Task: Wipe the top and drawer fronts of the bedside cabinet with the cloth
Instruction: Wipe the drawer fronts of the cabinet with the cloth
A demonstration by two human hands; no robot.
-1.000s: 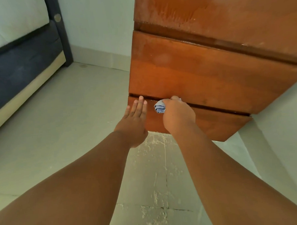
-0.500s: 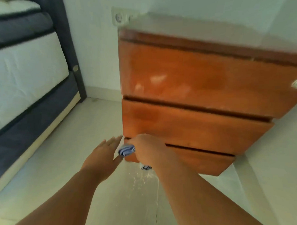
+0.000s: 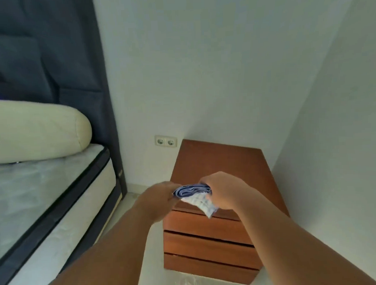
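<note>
The brown wooden bedside cabinet stands in the room's corner, its bare top and three drawer fronts in view from above. A folded blue-and-white cloth is held in the air over the cabinet's front edge. My right hand grips its right side, and my left hand holds its left end. A checked corner of the cloth hangs down in front of the top drawer.
A bed with a bare mattress, a cream pillow and a dark headboard stands at the left. A double wall socket sits left of the cabinet. White walls close in behind and to the right; pale floor lies below.
The view has risen from the low drawer fronts to above the cabinet. Both hands lifted away from the bottom drawer, and my left hand, open before, now holds the cloth too.
</note>
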